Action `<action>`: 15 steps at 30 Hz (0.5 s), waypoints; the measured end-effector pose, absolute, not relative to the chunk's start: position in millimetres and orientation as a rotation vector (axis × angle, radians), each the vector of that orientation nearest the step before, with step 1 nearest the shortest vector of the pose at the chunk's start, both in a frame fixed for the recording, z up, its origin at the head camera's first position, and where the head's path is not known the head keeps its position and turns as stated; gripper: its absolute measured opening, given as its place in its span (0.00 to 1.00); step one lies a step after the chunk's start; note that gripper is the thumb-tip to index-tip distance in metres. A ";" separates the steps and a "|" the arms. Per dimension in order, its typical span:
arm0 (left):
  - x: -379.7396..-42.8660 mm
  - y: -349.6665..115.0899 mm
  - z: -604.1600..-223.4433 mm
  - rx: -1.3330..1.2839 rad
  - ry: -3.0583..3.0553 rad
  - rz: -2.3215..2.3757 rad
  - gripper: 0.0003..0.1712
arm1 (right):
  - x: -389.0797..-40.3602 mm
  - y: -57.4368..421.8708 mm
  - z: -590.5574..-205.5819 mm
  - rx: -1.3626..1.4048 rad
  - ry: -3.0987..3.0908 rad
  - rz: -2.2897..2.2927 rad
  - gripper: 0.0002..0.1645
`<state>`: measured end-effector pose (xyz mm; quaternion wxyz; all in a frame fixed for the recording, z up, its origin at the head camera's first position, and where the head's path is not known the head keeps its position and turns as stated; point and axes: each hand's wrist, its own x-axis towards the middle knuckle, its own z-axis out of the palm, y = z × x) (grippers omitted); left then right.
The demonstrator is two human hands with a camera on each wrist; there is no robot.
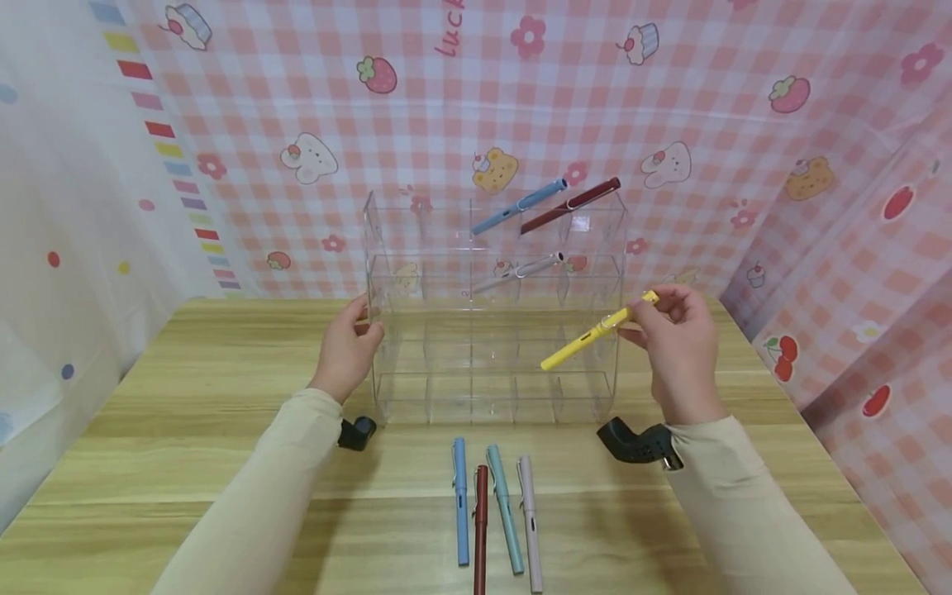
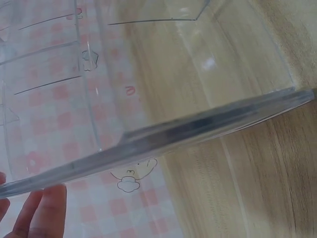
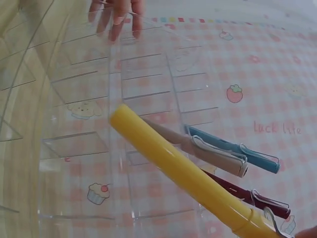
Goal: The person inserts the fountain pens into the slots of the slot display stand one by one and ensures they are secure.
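My right hand (image 1: 680, 355) pinches a yellow pen (image 1: 587, 340) near its clip end between thumb and fingers. The pen slants down to the left, its free end in front of the right side of a clear compartment rack (image 1: 369, 240). At the rack's left side panel (image 2: 163, 139), my left hand (image 1: 347, 351) holds the edge, thumb in front. Resting in the upper compartments are a blue pen (image 1: 521, 207) and a dark red pen (image 1: 571, 205), clip ends up and tilted right. One row lower leans a pale grey-pink pen (image 3: 218, 153). The yellow pen partly covers it in the right wrist view.
On the wooden table (image 1: 223, 446) before the rack lie a blue pen (image 1: 461, 512), a dark red pen (image 1: 480, 537), a teal pen (image 1: 506, 512) and a pale lilac pen (image 1: 530, 529). A pink checked cloth (image 1: 446, 116) hangs behind; more cloth hangs at both sides.
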<state>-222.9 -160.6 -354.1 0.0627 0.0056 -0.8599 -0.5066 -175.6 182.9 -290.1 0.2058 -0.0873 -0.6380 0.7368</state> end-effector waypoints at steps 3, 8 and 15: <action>-223.2 -160.6 -355.6 0.010 -2.594 -1.522 0.31 | -178.8 181.8 -286.7 -0.234 -1.676 2.076 0.12; -223.6 -160.7 -358.0 -0.006 -2.580 -1.495 0.31 | -185.0 180.6 -281.5 -0.192 -1.542 2.090 0.12; -222.8 -159.0 -359.7 -0.007 -2.555 -1.499 0.30 | -193.4 179.6 -272.3 -0.175 -1.423 2.055 0.13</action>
